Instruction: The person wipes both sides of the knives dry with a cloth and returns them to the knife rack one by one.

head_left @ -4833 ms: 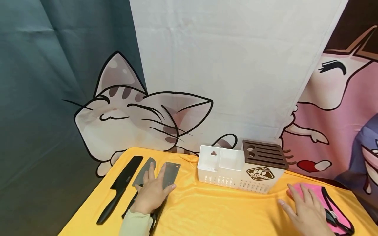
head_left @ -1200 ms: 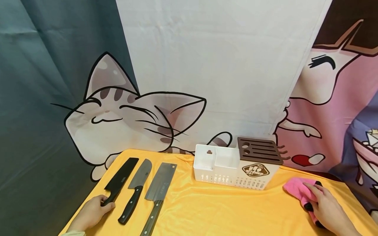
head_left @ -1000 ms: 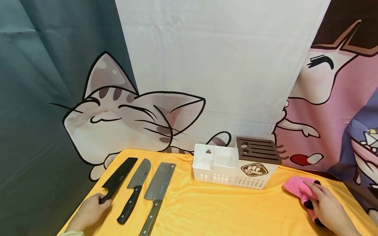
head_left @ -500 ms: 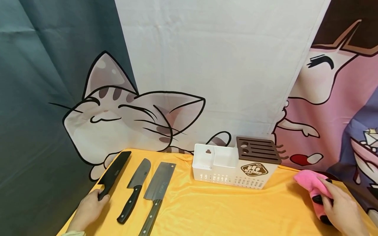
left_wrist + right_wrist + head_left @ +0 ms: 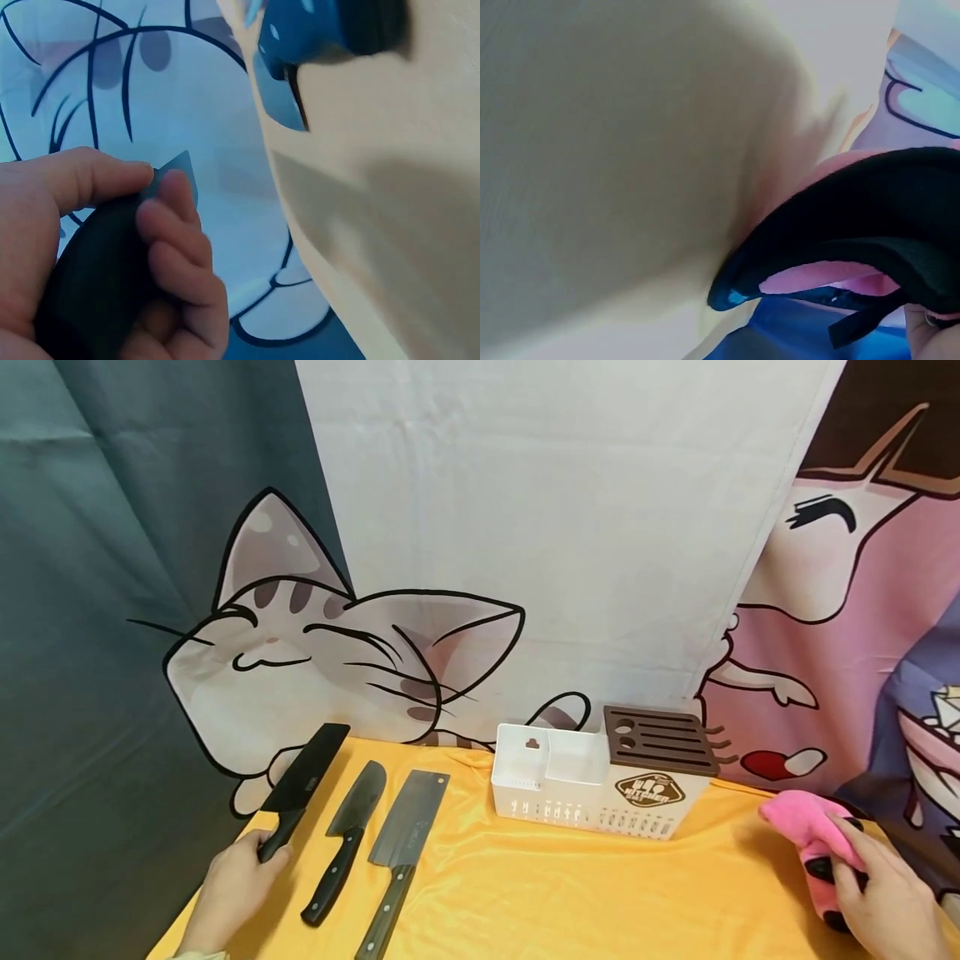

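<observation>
In the head view my left hand (image 5: 232,885) grips the handle of an all-black kitchen knife (image 5: 309,768), raised off the cloth with its blade pointing away. The left wrist view has my curled fingers and thumb (image 5: 180,247) round the dark handle (image 5: 97,270). To the right lie a black-handled kitchen knife (image 5: 358,802) and a cleaver (image 5: 411,818), side by side. My right hand (image 5: 892,893) holds a pink cloth (image 5: 806,818) with black edging, lifted and folded over. Up close in the right wrist view, the black edging (image 5: 832,202) hides most of the hand.
A white perforated utensil holder (image 5: 562,802) stands at the back of the table, its brown slotted lid (image 5: 660,739) on the right and side hooks beyond. Yellow cloth (image 5: 570,893) covers the table. A printed cat curtain (image 5: 330,677) hangs right behind.
My left hand left the spot over the middle knives, took hold of the black knife and lifted it. My right hand gripped the pink cloth, then raised it and shifted right.
</observation>
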The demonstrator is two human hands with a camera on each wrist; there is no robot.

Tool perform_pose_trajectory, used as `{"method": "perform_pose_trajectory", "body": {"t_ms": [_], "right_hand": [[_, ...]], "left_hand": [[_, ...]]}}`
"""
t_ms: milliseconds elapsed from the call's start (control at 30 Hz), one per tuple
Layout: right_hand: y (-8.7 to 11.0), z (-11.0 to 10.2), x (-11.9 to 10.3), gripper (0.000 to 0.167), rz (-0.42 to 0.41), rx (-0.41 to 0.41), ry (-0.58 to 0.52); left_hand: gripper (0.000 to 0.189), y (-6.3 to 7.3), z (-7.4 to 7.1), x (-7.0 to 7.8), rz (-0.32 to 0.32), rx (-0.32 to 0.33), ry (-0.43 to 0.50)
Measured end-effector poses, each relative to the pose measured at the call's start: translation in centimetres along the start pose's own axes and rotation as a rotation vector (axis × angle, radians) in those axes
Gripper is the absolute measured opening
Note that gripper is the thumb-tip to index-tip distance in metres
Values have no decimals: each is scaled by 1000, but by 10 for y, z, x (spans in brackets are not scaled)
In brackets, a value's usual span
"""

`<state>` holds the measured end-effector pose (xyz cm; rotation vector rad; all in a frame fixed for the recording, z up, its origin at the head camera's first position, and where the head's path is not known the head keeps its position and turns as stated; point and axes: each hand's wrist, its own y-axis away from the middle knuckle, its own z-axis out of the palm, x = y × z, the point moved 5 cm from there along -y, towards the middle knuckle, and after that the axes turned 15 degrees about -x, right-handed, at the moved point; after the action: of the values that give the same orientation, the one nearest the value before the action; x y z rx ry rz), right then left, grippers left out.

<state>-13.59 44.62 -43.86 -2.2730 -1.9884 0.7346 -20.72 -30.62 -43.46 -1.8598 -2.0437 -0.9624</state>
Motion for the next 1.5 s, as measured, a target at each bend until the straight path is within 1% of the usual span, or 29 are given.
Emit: {"method": "perform_pose_trajectory", "body": {"t_ms": [67,167,233,367,500,633,767,933,1000,1067,1167,1233,1333,1367,1500], "right_hand": [[1,-2,-3,51,15,3,4],[3,-4,-11,51,16,26,2],[5,-6,-17,51,-11,57,-7],[10,-10,-31,52,-89,147,-37],[13,-14,-43,53,-130,209,-55],[14,-21,-52,51,-130,238,-77],[16,-26,-60,48,-108,266,-103],[23,-32,-70,45,-81,336,-124],[27,-35,-74,45,-86,365,-127],[29,-38,-80,44,-113,396,-127],[31,-44,-91,43,-169,465,-146],[32,-49,-101,45,-217,517,-172],[34,-58,-121,42,-291,600,-236],[34,-60,-127,42,-316,618,-253],[38,-66,-146,41,-383,643,-292]], "left_hand": [[34,2,1,6,10,7,3],[36,5,1,14,21,24,2],[38,8,2,19,31,35,-3],[37,11,6,28,45,40,2],[36,13,10,35,52,42,7],[36,16,12,42,62,54,0],[36,19,13,50,85,84,-18],[42,23,19,60,94,88,-21],[43,25,21,65,104,91,-25],[43,27,22,69,121,99,-28],[41,31,25,75,147,120,-29],[40,33,27,77,162,134,-36],[39,34,30,82,187,155,-58],[38,35,31,83,193,160,-64],[38,38,34,90,211,166,-81]]}}
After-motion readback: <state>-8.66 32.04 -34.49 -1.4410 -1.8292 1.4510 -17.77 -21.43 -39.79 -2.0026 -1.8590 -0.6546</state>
